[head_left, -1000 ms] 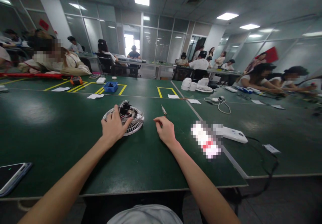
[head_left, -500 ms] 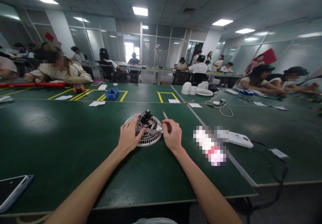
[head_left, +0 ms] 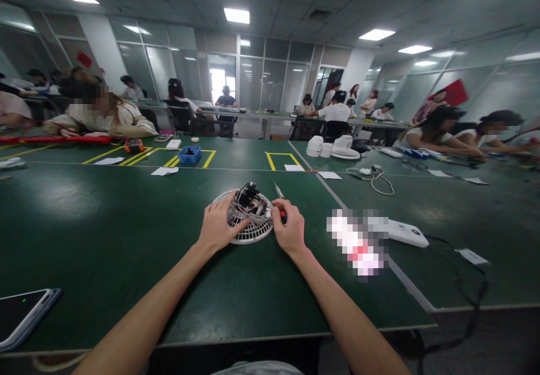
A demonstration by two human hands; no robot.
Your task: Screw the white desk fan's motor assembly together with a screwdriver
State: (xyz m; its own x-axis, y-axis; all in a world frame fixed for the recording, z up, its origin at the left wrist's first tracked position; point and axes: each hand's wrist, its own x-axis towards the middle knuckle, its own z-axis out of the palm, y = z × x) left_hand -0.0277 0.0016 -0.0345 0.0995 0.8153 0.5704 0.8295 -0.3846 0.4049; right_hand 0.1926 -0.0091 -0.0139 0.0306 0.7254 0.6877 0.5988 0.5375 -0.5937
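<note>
A white round fan grille (head_left: 252,233) lies on the green table, bearing a dark motor assembly (head_left: 248,194) with loose wires. My left hand (head_left: 217,223) is wrapped over the grille's left side, thumb across its front and fingers against the motor part. On the other side, my right hand (head_left: 290,226) is closed round a screwdriver (head_left: 279,191), whose thin tip points up and away from me. The fingertips of that hand touch the white connector and wires at the grille's right edge. Part of the screwdriver's handle is hidden in the palm.
A blue bin (head_left: 189,154) stands beyond, near yellow tape outlines. White fan parts (head_left: 314,147) and a coiled cable (head_left: 377,179) are at the back right. To the right lies a white device (head_left: 407,233); a phone (head_left: 25,316) rests at the left front. Several people sit around.
My right fingers have closed in on the wires at the grille's right edge. The left hand's thumb has shifted slightly along the grille. The whole view has moved a little.
</note>
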